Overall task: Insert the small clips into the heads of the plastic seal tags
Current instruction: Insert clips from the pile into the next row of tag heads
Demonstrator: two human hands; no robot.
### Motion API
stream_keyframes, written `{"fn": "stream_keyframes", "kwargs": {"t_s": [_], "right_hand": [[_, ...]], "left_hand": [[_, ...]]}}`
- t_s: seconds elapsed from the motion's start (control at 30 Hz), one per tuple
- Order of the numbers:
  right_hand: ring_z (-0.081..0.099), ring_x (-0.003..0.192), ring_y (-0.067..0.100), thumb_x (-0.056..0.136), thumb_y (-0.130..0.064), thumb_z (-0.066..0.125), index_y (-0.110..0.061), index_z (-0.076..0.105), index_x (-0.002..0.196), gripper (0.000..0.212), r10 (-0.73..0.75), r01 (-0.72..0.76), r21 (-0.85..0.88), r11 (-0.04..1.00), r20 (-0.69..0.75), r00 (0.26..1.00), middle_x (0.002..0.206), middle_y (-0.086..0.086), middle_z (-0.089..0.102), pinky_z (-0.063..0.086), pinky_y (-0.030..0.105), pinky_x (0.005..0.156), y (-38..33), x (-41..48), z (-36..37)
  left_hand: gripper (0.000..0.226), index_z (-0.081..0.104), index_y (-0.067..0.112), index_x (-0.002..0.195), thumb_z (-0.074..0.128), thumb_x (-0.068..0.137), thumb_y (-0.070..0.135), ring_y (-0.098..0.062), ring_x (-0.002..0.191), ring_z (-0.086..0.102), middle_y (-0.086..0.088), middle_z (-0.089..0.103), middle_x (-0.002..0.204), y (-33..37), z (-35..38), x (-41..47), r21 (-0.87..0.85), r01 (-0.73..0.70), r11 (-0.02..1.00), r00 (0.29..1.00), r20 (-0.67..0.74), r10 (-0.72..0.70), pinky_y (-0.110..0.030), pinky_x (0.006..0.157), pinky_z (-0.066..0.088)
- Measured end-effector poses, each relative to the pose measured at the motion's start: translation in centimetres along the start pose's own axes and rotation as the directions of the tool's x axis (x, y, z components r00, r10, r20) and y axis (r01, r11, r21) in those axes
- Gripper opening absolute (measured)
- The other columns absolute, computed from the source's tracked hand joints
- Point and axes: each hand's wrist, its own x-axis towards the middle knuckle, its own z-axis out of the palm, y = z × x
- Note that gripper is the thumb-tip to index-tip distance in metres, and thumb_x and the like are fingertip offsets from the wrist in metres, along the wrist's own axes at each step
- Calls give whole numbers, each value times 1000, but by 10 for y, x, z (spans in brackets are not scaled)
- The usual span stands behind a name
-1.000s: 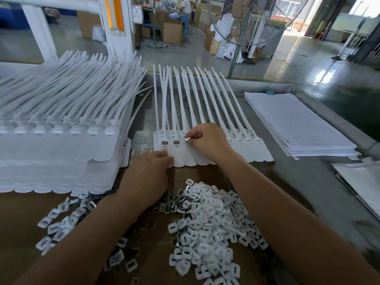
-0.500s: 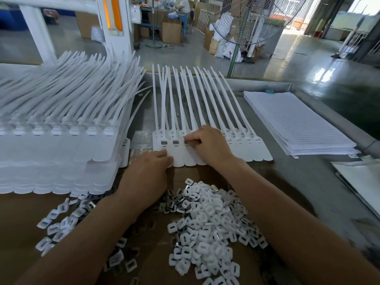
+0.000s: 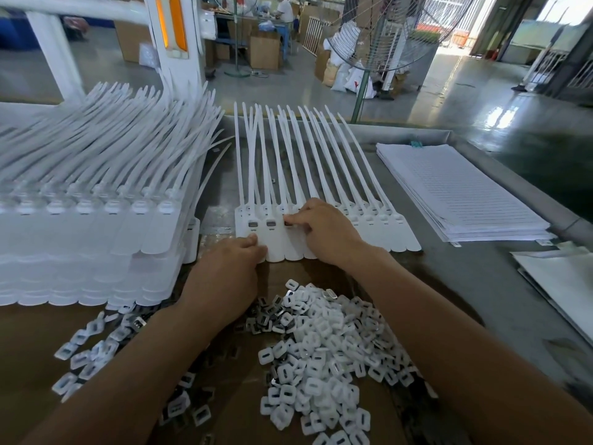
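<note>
White plastic seal tags [image 3: 369,232] lie in one flat row at the middle of the metal table [image 3: 481,284], heads toward the person and straps fanning away. The two leftmost heads show grey clips seated in them [image 3: 253,224]. At the third head the right hand [image 3: 324,229] pinches a clip [image 3: 288,223] between thumb and fingertips, held against the head's slot. The left hand [image 3: 224,277] presses its fingertips on the lower ends of the leftmost tags (its fingers are not closed round anything that can be seen).

Nearer the person, a loose pile of clips [image 3: 321,348] sits on brown cardboard [image 3: 32,364], with a smaller scatter to the left. A tall stack of tags [image 3: 96,226] stands at the left. To the right lies a stack of sheets [image 3: 455,194] with fine printed lines, too small to read. A pedestal fan [image 3: 385,33] stands beyond the table.
</note>
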Motion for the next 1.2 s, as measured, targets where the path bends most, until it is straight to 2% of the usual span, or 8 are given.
{"fn": "stream_keyframes", "kwargs": {"t_s": [0.13,0.27,0.4,0.5,0.67,0.83,1.07,1.2], "right_hand": [[50,110,20,91,3,37,-16,60,123,44,17,-20,123,992,24,1000,119,7,55,39,25,86,-2,-3,-10],[56,106,10,90,-10,54,-15,65,114,27,4,-11,221,975,32,999,117,0,63,38,17,87,-9,-13,-18],[55,75,-6,83,-18,66,-17,71,100,18,-109,64,251,966,171,979,87,-12,65,42,6,73,-21,-30,-22],[51,63,-12,79,-19,70,-17,72,95,16,-156,86,255,963,269,951,72,-20,59,39,0,66,-29,-39,-24],[60,86,6,80,-21,69,-17,72,99,19,-194,147,158,977,352,916,97,-5,70,48,20,79,-39,-44,-20],[58,87,7,82,-17,66,-17,71,101,20,-185,149,128,981,351,918,99,-4,69,44,19,77,-42,-46,-19],[55,99,15,86,-14,57,-21,67,98,17,-172,194,-21,981,380,909,106,-4,63,47,31,82,-50,-50,-18],[46,89,12,86,-13,54,-25,57,91,13,-185,235,-71,969,414,891,96,-7,51,41,29,74,-53,-51,-18]], "left_hand": [[38,56,20,123,43,90,7,-21,127,40,-1,41,142,0,1,0,-9,-2,1000,1000,-6,2,-32,100,37],[36,60,18,119,43,89,8,-20,119,47,-2,50,134,1,1,1,-25,-22,999,999,-38,21,-30,95,40],[32,65,14,111,48,85,6,-23,111,52,-6,59,122,1,0,0,-32,-44,999,997,-63,42,-31,90,42],[26,67,14,105,52,84,12,-22,106,54,-8,60,117,1,-1,0,-32,-56,998,997,-49,54,-31,88,42],[29,65,10,108,51,83,8,-22,107,54,-8,59,120,1,0,1,-37,-55,998,998,-32,54,-28,92,39],[27,67,5,104,53,81,6,-26,108,55,-13,59,120,1,0,1,-58,-36,998,999,-34,34,-30,92,40],[33,64,11,112,47,84,3,-21,116,49,-7,54,130,-1,0,0,-65,-27,998,999,-41,25,-27,98,34],[34,62,13,115,47,86,5,-19,118,48,-6,53,130,-1,0,-1,-66,-41,997,998,-45,38,-25,99,33]]}}
